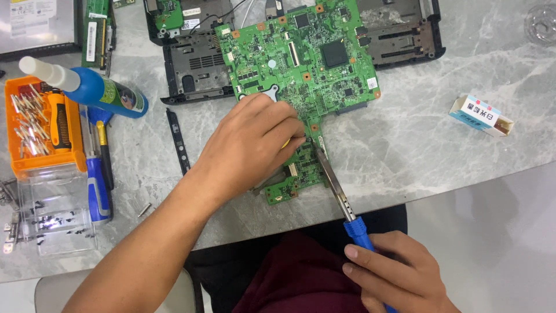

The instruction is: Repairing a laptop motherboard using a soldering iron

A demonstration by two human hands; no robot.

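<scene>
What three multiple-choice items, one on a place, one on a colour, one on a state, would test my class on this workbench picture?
1. Where does the blue bottle lie?
A. left of the board
B. right of the board
C. on the lap

2. What colour is the handle held by the right hand?
A. red
B. blue
C. yellow

3. How is the left hand placed?
A. raised in air
B. off the table
C. resting on the green circuit board

Answers: 1 A, it lies by the orange bit case; 2 B, blue shows above the fingers; 3 C, the fingers press on the board.
</scene>
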